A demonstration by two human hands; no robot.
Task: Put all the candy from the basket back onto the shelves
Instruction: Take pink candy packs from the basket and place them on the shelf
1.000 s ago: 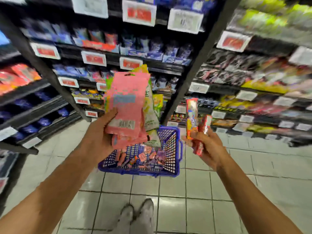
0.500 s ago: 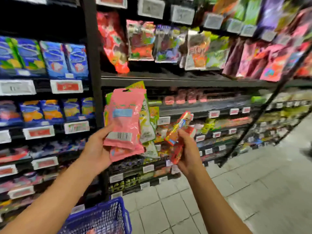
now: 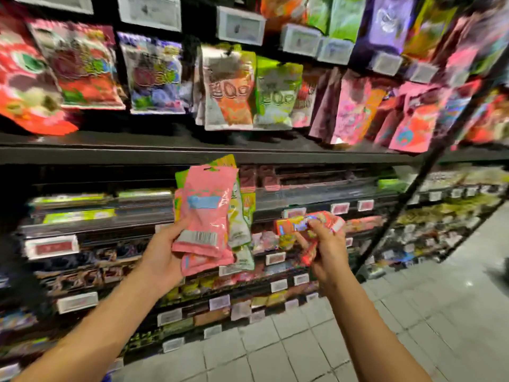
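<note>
Head view: my left hand (image 3: 162,260) grasps fan of pouches (image 3: 206,216), upright, pink in front. My right hand (image 3: 327,252) grasps candy sticks (image 3: 305,224), long axis roughly level, pointing left. Shelves (image 3: 192,153) directly ahead, past both hands. Right hand nearer small-candy rows; I judge sticks go first.

Changes noted: blue basket, at the lower left edge half a second ago, is gone from view. Candy sticks (image 3: 308,226) in right hand (image 3: 326,249) now lie nearly level, formerly upright; thumb appears to press on top, though blur obscures it. Shelves (image 3: 192,154) fill more of the view.
</note>
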